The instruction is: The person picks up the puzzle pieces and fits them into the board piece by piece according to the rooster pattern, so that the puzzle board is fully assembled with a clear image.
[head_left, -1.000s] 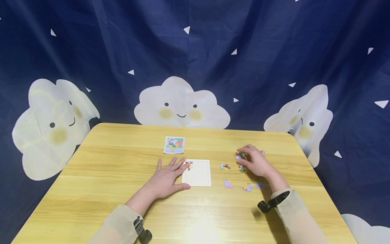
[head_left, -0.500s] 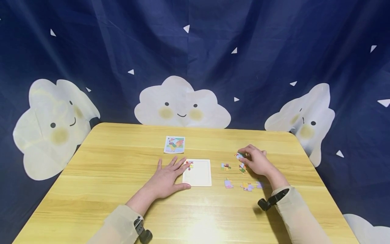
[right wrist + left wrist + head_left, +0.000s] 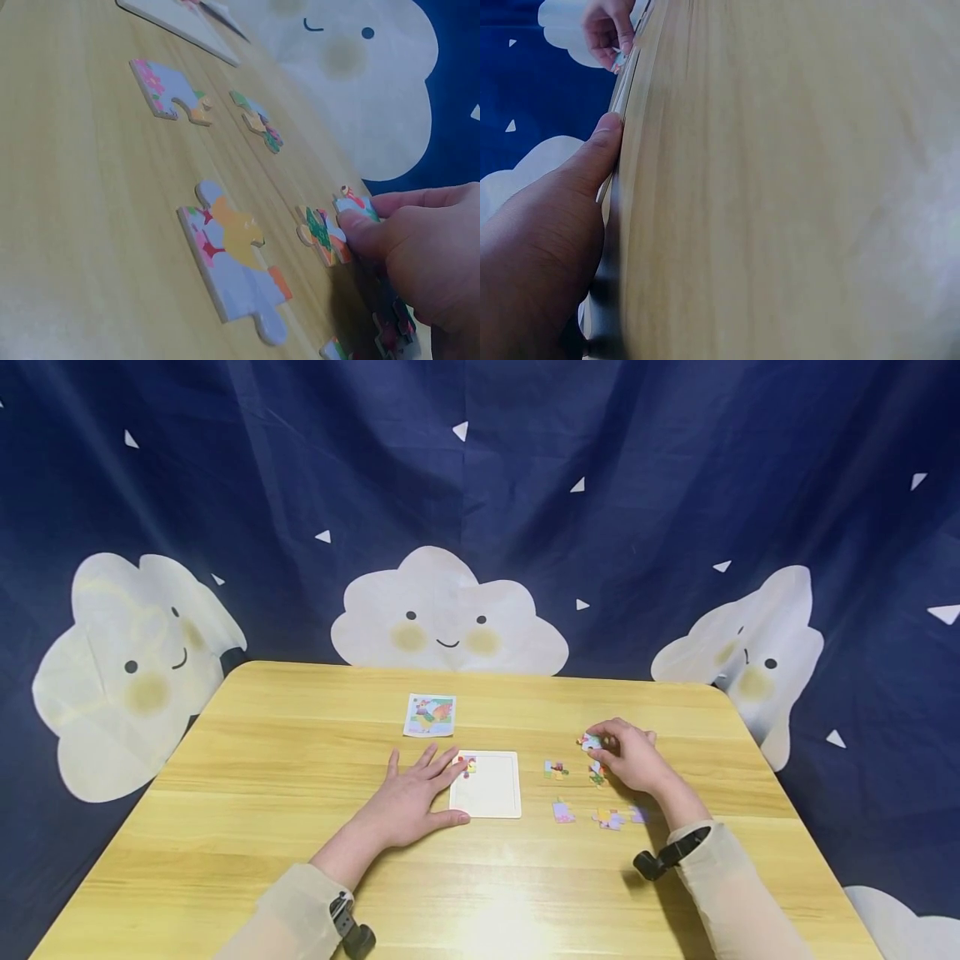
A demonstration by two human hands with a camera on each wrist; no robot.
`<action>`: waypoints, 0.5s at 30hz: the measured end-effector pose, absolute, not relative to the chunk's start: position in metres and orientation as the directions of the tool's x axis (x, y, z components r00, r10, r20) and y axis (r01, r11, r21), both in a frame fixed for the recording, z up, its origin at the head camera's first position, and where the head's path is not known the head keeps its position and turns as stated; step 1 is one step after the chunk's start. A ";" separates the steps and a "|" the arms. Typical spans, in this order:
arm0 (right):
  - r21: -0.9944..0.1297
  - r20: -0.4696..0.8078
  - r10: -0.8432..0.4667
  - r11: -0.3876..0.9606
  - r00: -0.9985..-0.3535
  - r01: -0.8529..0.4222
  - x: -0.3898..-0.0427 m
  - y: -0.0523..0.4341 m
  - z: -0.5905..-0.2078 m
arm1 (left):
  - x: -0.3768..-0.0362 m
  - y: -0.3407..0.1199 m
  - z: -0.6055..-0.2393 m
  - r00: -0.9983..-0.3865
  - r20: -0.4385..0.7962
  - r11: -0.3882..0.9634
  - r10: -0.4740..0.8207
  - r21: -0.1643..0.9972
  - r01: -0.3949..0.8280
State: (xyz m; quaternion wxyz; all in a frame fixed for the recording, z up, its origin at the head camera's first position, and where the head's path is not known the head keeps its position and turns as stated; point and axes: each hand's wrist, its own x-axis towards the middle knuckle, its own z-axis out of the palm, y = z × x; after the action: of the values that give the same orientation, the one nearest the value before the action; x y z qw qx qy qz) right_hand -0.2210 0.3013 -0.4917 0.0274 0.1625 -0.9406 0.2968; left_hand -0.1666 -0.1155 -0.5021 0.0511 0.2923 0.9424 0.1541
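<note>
A light wooden table [image 3: 247, 777] with rounded corners and lengthwise grain fills the lower half of the head view, with a soft glare of light on its near edge. Behind it hangs a dark navy fabric backdrop [image 3: 525, 485], creased in vertical folds and scattered with small white triangles. Three smiling white clouds [image 3: 447, 614] with yellow cheeks are printed on it, one at the left, one in the middle and one at the right.

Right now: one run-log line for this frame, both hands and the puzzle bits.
left hand: flat, steadying puzzle tray | right hand: fingers pinch puzzle piece | loose pieces: on table | reference card: behind tray
</note>
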 end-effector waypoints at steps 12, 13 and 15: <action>-0.495 0.142 -0.336 0.790 -0.931 -0.361 -0.218 0.299 -0.492 | -0.167 -0.115 -0.503 -0.823 0.002 0.780 0.568 0.316 0.539; -0.492 0.139 -0.338 0.792 -0.931 -0.361 -0.218 0.299 -0.491 | -0.167 -0.115 -0.503 -0.823 0.004 0.780 0.568 0.318 0.540; -0.484 0.135 -0.343 0.796 -0.930 -0.364 -0.218 0.299 -0.490 | -0.167 -0.115 -0.503 -0.823 0.006 0.778 0.567 0.323 0.539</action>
State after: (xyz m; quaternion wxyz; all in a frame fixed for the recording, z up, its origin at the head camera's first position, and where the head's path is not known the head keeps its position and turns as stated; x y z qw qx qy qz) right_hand -0.2179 0.2994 -0.4900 0.0203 0.1863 -0.9473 0.2597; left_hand -0.1668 -0.1153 -0.5032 0.0457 0.2936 0.9418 0.1573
